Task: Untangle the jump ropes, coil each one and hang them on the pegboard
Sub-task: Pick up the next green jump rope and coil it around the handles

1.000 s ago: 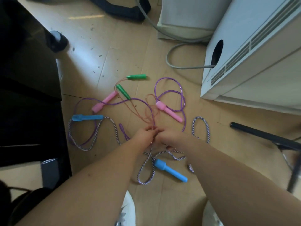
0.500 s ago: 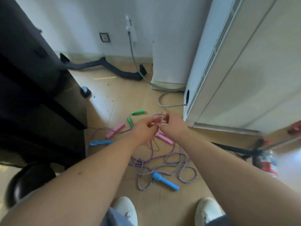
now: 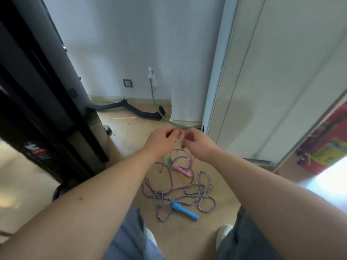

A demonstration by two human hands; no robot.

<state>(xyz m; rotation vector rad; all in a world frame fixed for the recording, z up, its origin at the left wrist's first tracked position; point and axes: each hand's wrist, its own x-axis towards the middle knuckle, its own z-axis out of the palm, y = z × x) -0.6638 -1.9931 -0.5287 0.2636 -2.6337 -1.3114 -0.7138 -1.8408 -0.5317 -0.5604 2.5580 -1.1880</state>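
Slantwise, blue handle (image 3: 185, 211), butt lower right.

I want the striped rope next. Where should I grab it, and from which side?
Take the blue handle, from above at its lower-right end. It lies flat, and that end pokes clear of the loops of striped rope; the end where the cord joins sits among crossings. The left hand and right hand both pinch a pale rope, so one must let go first.
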